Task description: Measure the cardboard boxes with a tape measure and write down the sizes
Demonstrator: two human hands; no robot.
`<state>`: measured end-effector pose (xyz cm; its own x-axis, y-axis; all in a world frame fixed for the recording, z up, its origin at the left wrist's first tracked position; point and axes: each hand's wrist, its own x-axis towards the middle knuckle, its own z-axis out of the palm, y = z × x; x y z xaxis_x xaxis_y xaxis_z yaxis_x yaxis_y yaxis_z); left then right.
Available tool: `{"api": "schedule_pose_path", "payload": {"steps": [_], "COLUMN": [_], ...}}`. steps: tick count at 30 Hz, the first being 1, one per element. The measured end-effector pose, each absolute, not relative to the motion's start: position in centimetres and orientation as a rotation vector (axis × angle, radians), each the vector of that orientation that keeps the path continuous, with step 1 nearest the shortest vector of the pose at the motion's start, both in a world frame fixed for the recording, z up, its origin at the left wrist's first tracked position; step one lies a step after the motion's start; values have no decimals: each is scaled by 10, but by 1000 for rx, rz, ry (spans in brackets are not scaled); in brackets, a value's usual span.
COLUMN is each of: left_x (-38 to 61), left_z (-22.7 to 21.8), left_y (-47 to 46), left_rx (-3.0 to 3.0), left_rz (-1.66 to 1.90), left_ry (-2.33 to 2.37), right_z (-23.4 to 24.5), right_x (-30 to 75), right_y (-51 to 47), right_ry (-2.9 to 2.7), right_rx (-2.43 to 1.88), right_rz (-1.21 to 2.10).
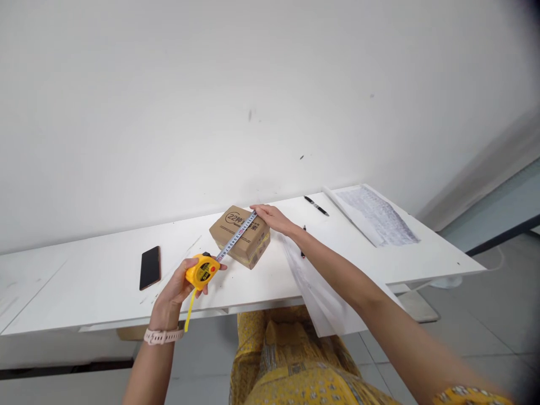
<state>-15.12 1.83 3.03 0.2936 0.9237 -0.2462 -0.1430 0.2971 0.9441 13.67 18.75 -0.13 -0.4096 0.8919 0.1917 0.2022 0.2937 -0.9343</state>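
Yel. tape meas. [203, 272], brn box [247, 243]

Right of the cardboard box [228, 229], markings on the sheet [375, 216] are illegible; the right forearm [337, 264] partly hides the nearer pen [304, 228]. At its edge, the right hand [272, 217] covers the measuring blade's end [254, 214].

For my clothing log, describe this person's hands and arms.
The left hand is gloveless, with a pale pink strap around the wrist. The right hand is gloveless too, its wrist bare. A yellow patterned sleeve shows on the right arm; no left sleeve shows.
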Motion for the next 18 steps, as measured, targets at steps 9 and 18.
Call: {"api": "schedule_pose_path", "payload": {"steps": [9, 18], "left_x": [-162, -164], "left_z": [24, 18], "left_y": [3, 5], "left_rx": [989, 1023], "left_rz": [890, 879], "left_ry": [1002, 1002], "right_z": [-22, -26], "right_x": [138, 139], "right_y": [179, 178], "right_ry": [-2052, -2042], "right_rx": [-954, -984], "right_rz": [857, 857]}}
